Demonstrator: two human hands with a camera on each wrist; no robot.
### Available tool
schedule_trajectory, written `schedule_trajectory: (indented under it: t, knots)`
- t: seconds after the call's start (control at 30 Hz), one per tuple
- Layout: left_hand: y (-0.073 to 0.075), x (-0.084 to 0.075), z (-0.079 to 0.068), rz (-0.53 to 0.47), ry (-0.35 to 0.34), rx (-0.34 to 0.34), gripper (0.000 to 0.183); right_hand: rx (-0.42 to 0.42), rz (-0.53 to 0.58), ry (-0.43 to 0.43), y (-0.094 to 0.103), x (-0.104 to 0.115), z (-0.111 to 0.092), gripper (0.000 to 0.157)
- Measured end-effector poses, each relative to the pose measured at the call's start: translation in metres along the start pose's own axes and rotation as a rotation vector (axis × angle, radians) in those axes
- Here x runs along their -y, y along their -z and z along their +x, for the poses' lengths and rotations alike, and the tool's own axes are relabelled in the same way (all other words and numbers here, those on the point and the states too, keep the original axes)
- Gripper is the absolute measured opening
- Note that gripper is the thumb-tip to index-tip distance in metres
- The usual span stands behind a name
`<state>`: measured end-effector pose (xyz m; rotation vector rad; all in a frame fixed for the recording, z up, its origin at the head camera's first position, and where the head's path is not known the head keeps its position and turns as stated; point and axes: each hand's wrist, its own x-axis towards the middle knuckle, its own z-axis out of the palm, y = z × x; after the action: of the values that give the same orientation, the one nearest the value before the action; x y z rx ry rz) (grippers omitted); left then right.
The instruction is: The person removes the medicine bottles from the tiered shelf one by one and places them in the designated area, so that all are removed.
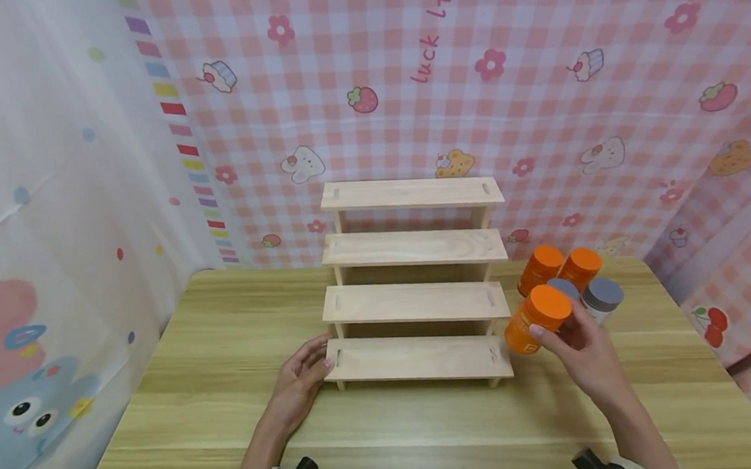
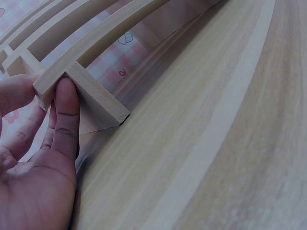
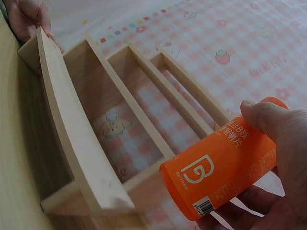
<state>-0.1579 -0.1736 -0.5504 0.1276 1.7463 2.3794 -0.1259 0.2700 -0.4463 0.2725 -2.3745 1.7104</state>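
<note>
A pale wooden stepped shelf with several tiers stands on the table. My left hand pinches the left end of its lowest tier, the thumb above and fingers below the board. In my right hand is an orange supplement bottle, held off the table just right of the lower tiers. White print and a barcode show on its label in the right wrist view. Thumb and fingers wrap round the bottle from opposite sides.
Behind the held bottle stand two orange bottles and two grey-lidded bottles, one partly hidden. The wood-grain table meets a pink checked cloth at the back and a white cloth on the left.
</note>
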Motion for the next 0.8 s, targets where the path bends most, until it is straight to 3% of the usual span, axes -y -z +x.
schedule_trajectory:
  t: [0.8]
  knots:
    - [0.0,0.0,0.0,-0.006,0.016,-0.013,0.056,-0.023,-0.11,-0.162,0.03,-0.038,-0.018,0.066]
